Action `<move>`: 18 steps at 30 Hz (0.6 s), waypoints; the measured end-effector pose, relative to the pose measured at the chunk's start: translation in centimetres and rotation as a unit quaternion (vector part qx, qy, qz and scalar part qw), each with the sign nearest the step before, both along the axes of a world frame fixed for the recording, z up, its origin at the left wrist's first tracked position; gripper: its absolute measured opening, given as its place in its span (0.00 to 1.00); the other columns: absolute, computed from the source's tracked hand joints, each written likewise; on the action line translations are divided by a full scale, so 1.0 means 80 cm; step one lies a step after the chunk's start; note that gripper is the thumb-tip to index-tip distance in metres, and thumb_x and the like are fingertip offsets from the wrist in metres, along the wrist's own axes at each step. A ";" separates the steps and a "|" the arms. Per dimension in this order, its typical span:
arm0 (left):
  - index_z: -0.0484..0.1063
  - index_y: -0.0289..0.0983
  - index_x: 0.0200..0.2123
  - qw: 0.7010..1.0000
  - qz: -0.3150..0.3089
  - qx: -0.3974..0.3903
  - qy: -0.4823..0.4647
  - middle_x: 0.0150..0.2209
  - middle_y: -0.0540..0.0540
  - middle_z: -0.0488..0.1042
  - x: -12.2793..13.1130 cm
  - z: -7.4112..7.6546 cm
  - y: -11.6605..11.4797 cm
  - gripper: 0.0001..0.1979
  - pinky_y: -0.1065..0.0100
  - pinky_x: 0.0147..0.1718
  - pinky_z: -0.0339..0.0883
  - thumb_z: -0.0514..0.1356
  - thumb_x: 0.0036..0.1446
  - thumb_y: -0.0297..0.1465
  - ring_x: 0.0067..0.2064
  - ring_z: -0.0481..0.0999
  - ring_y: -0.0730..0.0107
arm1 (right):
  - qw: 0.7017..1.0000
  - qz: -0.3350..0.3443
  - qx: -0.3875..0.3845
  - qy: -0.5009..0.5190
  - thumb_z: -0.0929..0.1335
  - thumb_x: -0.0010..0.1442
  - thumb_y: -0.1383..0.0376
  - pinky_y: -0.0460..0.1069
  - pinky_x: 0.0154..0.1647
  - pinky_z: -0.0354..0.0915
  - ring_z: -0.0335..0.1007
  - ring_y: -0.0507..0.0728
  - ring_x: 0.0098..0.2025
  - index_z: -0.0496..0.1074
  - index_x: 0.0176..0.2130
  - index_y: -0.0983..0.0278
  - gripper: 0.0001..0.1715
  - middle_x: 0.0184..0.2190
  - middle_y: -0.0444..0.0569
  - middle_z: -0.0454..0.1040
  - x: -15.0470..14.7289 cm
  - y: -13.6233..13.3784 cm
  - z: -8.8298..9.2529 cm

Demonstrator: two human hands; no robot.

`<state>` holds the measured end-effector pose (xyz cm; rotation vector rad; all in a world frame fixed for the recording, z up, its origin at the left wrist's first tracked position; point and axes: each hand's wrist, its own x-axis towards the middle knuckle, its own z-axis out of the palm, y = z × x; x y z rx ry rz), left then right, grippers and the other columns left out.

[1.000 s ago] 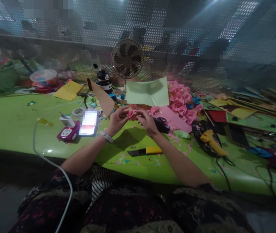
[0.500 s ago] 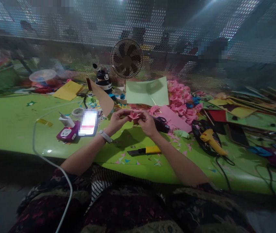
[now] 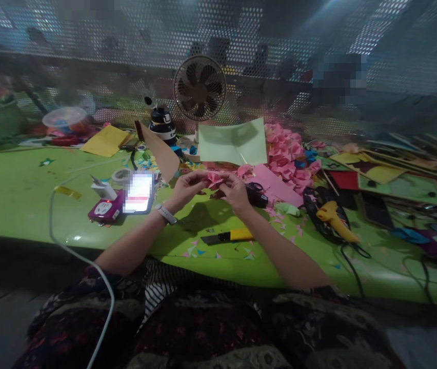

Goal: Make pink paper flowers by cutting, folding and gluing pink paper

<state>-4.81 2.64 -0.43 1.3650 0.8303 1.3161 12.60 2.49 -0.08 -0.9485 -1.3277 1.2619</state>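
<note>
Between my two hands, above the green table, is a small pink paper flower. My left hand pinches its left side, and a white watch band circles that wrist. My right hand grips the right side with closed fingers. The fingertips hide part of the petals. Below the hands a box cutter with a yellow handle lies on the table among tiny paper scraps. Just beyond my right hand sit a black object and a pink paper sheet.
A phone with a lit screen and a purple power socket lie left. Behind stand a fan, a bottle and a pile of pink paper flowers. A yellow glue gun rests right; a white cable crosses the front edge.
The pink flower has turned in my fingers, so its petals look more closed and rounded. Both hands stay in nearly the same place. The view has shifted slightly.
</note>
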 end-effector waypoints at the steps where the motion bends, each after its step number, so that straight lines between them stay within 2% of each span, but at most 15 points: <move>1: 0.79 0.37 0.41 1.000 -0.010 -0.009 0.004 0.33 0.48 0.80 -0.001 0.001 0.000 0.17 0.68 0.31 0.76 0.71 0.46 0.35 0.32 0.79 0.71 | 1.000 -0.001 0.000 -0.001 0.71 0.51 0.57 0.49 0.27 0.75 0.71 0.49 0.22 0.66 0.40 0.60 0.18 0.27 0.40 0.74 0.000 0.001 0.000; 6: 0.80 0.35 0.36 0.997 -0.022 -0.065 -0.024 0.34 0.45 0.80 -0.003 0.003 0.001 0.15 0.67 0.32 0.76 0.72 0.45 0.36 0.31 0.78 0.71 | 1.000 0.001 0.012 -0.004 0.71 0.49 0.60 0.48 0.26 0.73 0.70 0.50 0.22 0.69 0.37 0.61 0.14 0.25 0.40 0.73 0.003 0.004 0.003; 11: 0.80 0.38 0.41 0.992 -0.033 -0.114 -0.049 0.38 0.46 0.81 -0.005 0.008 0.000 0.18 0.68 0.32 0.75 0.71 0.45 0.35 0.32 0.78 0.71 | 0.999 -0.006 -0.032 0.020 0.70 0.45 0.63 0.45 0.22 0.71 0.68 0.48 0.17 0.70 0.38 0.62 0.17 0.23 0.37 0.74 0.004 0.001 0.010; 15: 0.80 0.37 0.38 0.992 -0.021 -0.120 -0.035 0.33 0.47 0.80 -0.005 0.009 -0.001 0.14 0.70 0.30 0.74 0.70 0.45 0.35 0.31 0.77 0.73 | 0.998 0.011 -0.057 0.033 0.70 0.44 0.64 0.45 0.23 0.73 0.69 0.48 0.17 0.70 0.35 0.63 0.15 0.23 0.38 0.76 0.004 -0.002 0.015; 18: 0.79 0.37 0.40 0.993 -0.023 -0.110 -0.027 0.35 0.47 0.80 -0.004 0.008 -0.001 0.16 0.71 0.29 0.73 0.70 0.47 0.35 0.31 0.77 0.73 | 0.998 0.008 -0.059 0.036 0.71 0.45 0.65 0.45 0.23 0.72 0.70 0.48 0.18 0.71 0.35 0.63 0.13 0.23 0.39 0.75 0.003 -0.003 0.016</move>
